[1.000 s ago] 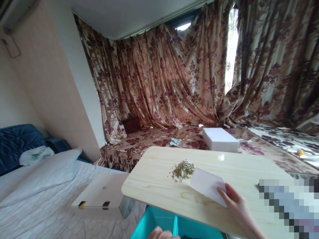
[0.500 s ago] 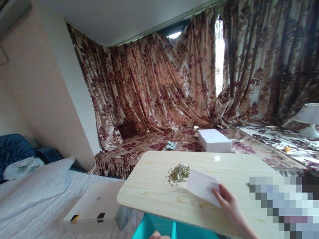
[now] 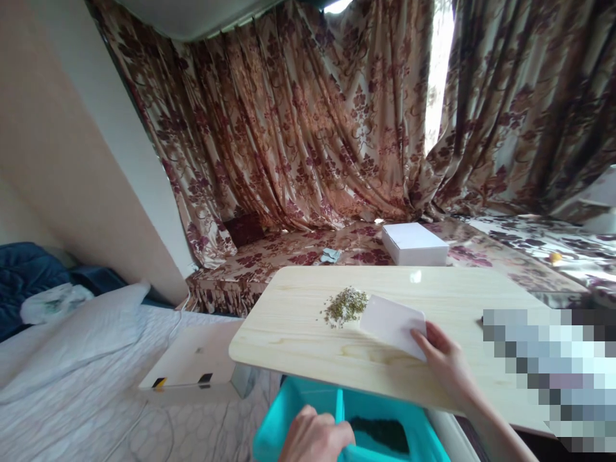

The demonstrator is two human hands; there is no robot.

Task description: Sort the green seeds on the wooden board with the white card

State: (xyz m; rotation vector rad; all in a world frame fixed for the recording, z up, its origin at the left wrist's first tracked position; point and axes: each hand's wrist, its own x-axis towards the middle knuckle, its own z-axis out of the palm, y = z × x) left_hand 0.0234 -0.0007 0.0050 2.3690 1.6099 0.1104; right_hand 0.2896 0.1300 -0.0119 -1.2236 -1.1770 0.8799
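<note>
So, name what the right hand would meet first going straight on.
Leading with its white card, the right hand would probably meet the greenish pile first; whether card and pile touch is unclear.

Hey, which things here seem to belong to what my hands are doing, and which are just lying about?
In use, it seems:
white card, in your right hand's grip
small greenish bits, heaped beside the card
wood-grain table
turquoise bin, by your left hand

Lying about, probably:
white box beyond the table
pillow
crumpled white bag
small yellow thing
</note>
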